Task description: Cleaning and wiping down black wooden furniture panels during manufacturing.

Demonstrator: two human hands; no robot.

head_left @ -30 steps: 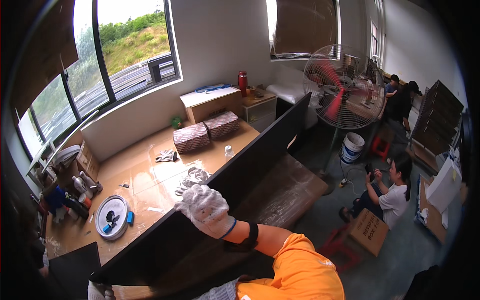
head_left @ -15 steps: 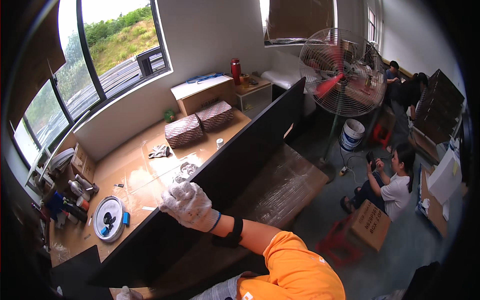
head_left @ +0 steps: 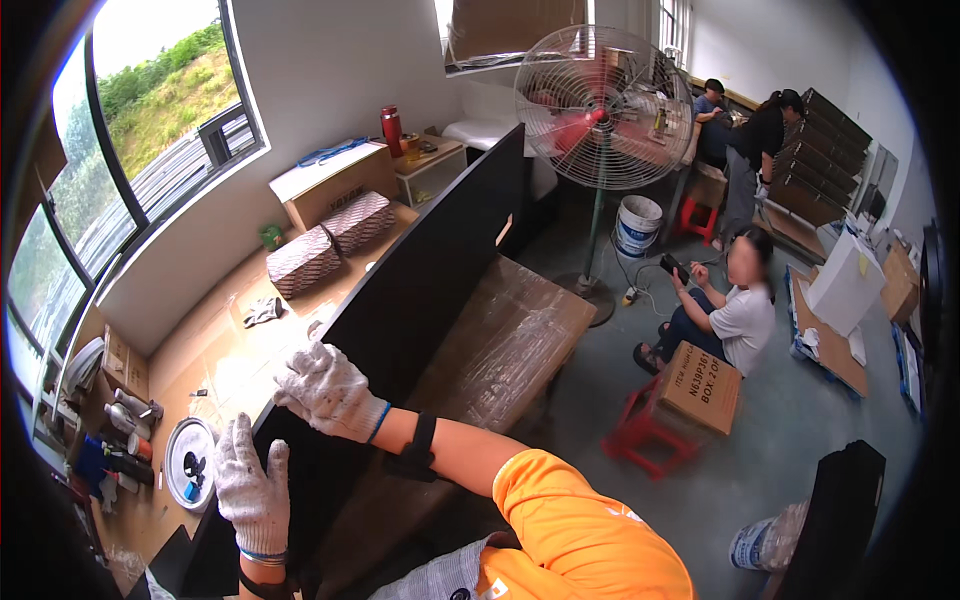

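The black panel (head_left: 440, 258) stands on its long edge, slanted, between the brown worktable (head_left: 215, 350) and a plastic-wrapped board (head_left: 512, 320). The right hand (head_left: 332, 392) bends its fingers over the upper edge; I cannot tell how firmly it grips. The left hand (head_left: 252, 490) is open, fingers stretched, beside the near part. Two patterned bundles (head_left: 303, 262) and a grey glove (head_left: 263, 312) lie on the worktable. Near the panel's far end a pedestal fan (head_left: 600, 117) stands; a carton (head_left: 695, 388) sits on a red stool (head_left: 632, 440).
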